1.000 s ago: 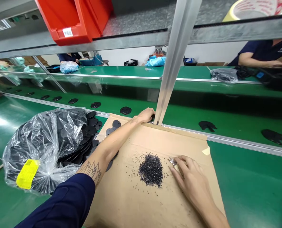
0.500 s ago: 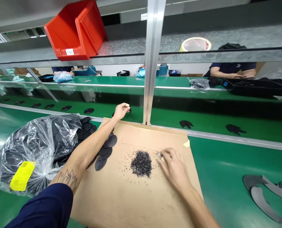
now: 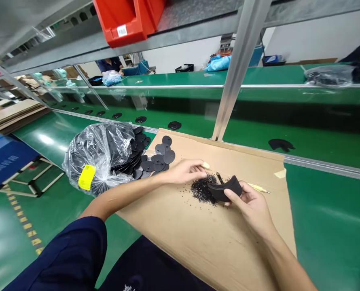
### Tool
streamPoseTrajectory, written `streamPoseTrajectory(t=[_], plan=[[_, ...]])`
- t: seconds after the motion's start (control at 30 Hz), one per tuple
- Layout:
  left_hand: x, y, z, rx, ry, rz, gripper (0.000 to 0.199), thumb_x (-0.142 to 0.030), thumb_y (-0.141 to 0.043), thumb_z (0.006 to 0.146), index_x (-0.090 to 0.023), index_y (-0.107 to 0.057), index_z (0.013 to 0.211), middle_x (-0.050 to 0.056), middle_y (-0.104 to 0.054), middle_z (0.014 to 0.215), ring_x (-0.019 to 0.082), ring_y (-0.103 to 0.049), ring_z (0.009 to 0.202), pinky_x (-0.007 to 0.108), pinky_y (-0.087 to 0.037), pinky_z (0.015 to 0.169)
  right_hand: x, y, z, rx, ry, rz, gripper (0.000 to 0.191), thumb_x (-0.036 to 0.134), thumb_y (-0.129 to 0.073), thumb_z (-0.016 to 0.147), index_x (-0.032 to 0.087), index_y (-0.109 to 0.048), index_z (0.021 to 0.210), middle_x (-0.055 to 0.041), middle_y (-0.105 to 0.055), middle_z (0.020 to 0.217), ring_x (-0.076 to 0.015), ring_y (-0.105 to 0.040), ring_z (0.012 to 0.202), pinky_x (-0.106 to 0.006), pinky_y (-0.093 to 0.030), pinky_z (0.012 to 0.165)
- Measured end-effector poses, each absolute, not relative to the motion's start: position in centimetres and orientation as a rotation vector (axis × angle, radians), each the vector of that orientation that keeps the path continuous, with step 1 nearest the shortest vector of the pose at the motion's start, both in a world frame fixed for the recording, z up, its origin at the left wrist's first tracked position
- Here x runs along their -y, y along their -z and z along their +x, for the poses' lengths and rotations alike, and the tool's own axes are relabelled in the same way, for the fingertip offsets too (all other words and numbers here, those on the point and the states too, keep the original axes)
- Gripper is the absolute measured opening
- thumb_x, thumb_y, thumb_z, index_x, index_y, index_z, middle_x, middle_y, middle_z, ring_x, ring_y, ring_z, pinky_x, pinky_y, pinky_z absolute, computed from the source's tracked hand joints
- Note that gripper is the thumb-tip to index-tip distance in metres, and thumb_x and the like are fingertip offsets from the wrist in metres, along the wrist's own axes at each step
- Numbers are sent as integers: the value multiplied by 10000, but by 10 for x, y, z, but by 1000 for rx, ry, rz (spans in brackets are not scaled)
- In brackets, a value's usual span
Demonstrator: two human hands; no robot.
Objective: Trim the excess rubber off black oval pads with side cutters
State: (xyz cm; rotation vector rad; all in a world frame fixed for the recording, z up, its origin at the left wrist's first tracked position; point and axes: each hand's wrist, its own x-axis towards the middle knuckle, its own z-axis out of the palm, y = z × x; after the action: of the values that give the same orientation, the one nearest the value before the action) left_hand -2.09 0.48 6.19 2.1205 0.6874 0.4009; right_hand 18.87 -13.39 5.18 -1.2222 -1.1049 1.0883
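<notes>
My right hand [image 3: 254, 208] grips a curved black plastic piece [image 3: 225, 189] with a small prong standing up from it, thumb on its near face. Behind that hand a thin yellow tool with a pointed metal tip [image 3: 260, 188] sticks out to the right; whether it is held or lies on the cardboard I cannot tell. Just left of the piece, my left hand [image 3: 187, 170] has thumb and forefinger apart and nothing visible between them. A pale finger cot [image 3: 206, 165] covers one fingertip. Below both hands is a heap of tiny black parts [image 3: 202, 190], partly covered by the piece.
Brown cardboard [image 3: 198, 234] covers the green bench. Black discs [image 3: 158, 161] lie at its left beside a clear plastic bag [image 3: 92, 145] of more. Beyond the rail, black pieces [image 3: 174, 125] lie in a row on a green strip. A metal post [image 3: 236, 68] and red bin [image 3: 131, 24] stand ahead.
My left hand has come back from the green strip to the heap, where a black piece now lies behind. My right hand now holds a curved black piece. The view has swung left.
</notes>
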Motion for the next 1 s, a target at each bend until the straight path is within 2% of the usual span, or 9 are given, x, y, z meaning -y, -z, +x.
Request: streamPoseTrajectory(t=[0.13, 0.27, 0.4, 0.47, 0.53, 0.63, 0.73, 0.9, 1.0], plan=[[-46, -79, -76, -1355, -353, 2478, 337, -285, -718, 881, -134, -593, 1155, 140, -638, 1148, 299, -588, 1161, 443, -473, 1043, 132, -50, 187, 987, -1065, -1230, 561, 668, -898, 711, 187, -694, 914, -59, -675, 891, -194, -662, 733, -269, -661, 586], [-61, -72, -101, -1492, -316, 2440, 364, -239, -746, 817, -157, -555, 1115, 99, -639, 976, 305, -609, 1045, 421, -503, 940, 130, -45, 187, 966, -1050, -1226, 575, 679, -891, 715, 195, -667, 930, -53, -670, 893, -195, -668, 718, -307, -676, 614], [-50, -63, -89, -1380, -378, 2430, 208, -190, -643, 858, -180, -547, 1043, 38, -603, 879, 209, -611, 857, 322, -509, 823, 131, -42, 186, 980, -1068, -1239, 558, 675, -856, 753, 195, -646, 944, -58, -674, 886, -216, -680, 749, -317, -668, 612], [-34, -61, -75, -1230, -466, 2367, 121, -251, -558, 928, -178, -541, 1022, 31, -587, 869, 174, -598, 802, 290, -513, 771, 132, -40, 184, 979, -1091, -1254, 540, 661, -850, 752, 202, -638, 941, -61, -678, 902, -238, -687, 802, -320, -659, 610], [-10, -60, -59, -972, -565, 2153, 197, -353, -514, 970, -176, -544, 1051, 37, -592, 906, 154, -594, 775, 264, -519, 705, 135, -40, 181, 977, -1122, -1256, 507, 629, -848, 749, 210, -626, 927, -54, -673, 893, -245, -685, 814, -317, -643, 609], [28, -58, -36, -658, -624, 1808, 275, -429, -587, 950, -172, -586, 1049, 37, -609, 917, 139, -587, 769, 239, -510, 676, 140, -42, 176, 1019, -1151, -1250, 415, 565, -800, 800, 212, -618, 919, -36, -650, 858, -228, -668, 779, -321, -611, 653], [51, -52, -21, -674, -692, 1702, 252, -404, -665, 911, -160, -612, 947, 30, -613, 859, 130, -568, 769, 226, -486, 697, 145, -46, 172, 1111, -1160, -1261, 335, 521, -726, 870, 210, -620, 935, -28, -629, 855, -213, -642, 774, -319, -573, 700], [54, -40, -20, -718, -697, 1611, 398, -368, -668, 909, -186, -586, 1253, 24, -609, 879, 112, -537, 727, 203, -437, 645, 148, -46, 171, 1226, -1181, -1297, 337, 526, -697, 911, 208, -591, 871, -1, -544, 797, -177, -557, 705, -272, -477, 633], [54, -39, -24, -740, -665, 1748, 443, -329, -646, 921, -192, -592, 1339, -27, -509, 736, 86, -414, 604, 196, -365, 575, 146, -43, 172, 1253, -1192, -1311, 374, 565, -682, 927, 205, -591, 887, -4, -531, 798, -175, -528, 695, -268, -442, 616]])
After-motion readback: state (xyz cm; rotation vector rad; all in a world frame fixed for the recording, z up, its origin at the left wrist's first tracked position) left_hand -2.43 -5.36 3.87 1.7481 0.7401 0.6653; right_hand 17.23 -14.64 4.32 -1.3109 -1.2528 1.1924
